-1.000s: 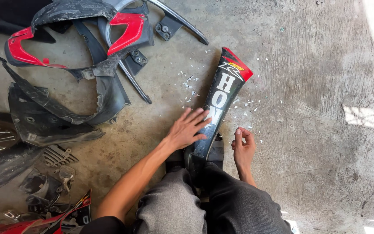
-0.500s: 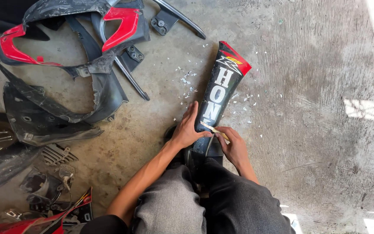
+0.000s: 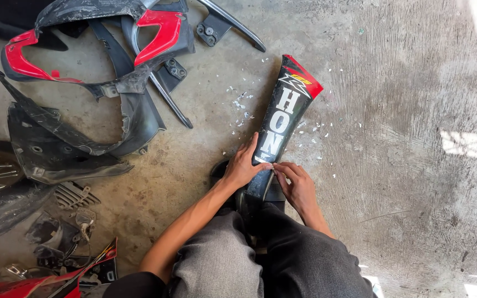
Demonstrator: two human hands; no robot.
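Note:
A long black motorcycle panel with a red tip and white lettering lies on the concrete floor in front of my knees. My left hand rests on the panel's near left edge, thumb pressed against the white sticker. My right hand is at the panel's near right side, its fingertips pinched together on the edge of the white sticker beside my left thumb. White sticker scraps are scattered on the floor around the panel.
A pile of black and red motorcycle fairings fills the upper left. A black grab rail lies at the top. Dark parts and a red piece sit at the lower left. Bare concrete spreads to the right.
Both hands have come together on the panel's near end. My right hand moved from the floor beside the panel onto the sticker edge, and my left hand slid closer.

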